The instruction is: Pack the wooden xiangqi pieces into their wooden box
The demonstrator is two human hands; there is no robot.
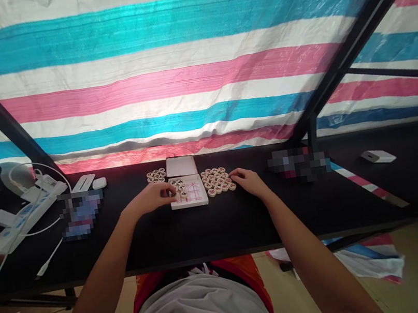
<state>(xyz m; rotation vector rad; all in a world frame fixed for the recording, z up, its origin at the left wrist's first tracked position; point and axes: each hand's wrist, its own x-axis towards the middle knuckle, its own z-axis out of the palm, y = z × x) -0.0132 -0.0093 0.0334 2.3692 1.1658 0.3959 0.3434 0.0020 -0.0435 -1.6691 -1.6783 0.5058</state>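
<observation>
My left hand [155,196] reaches over the left side of a white box [189,205], its fingers pinched on a Chinese chess piece [174,193]. Several black-marked pieces [183,193] lie in the box, which has red grid lines on its floor. Behind it stands the open lid [181,166]. To the right of the box, red-marked pieces [218,181] are laid out in close rows. My right hand [250,181] is at the right edge of these rows, fingers slightly bent and fingertips at the outer pieces. More black-marked pieces [156,175] sit behind my left hand, partly hidden by it.
On the left of the black table [205,235] are a power strip [25,218] with white cables, a blurred phone-like object [83,214] and a small white case [99,183]. A blurred dark item [298,163] and a white charger [378,156] lie right. Striped sheeting [182,82] hangs behind.
</observation>
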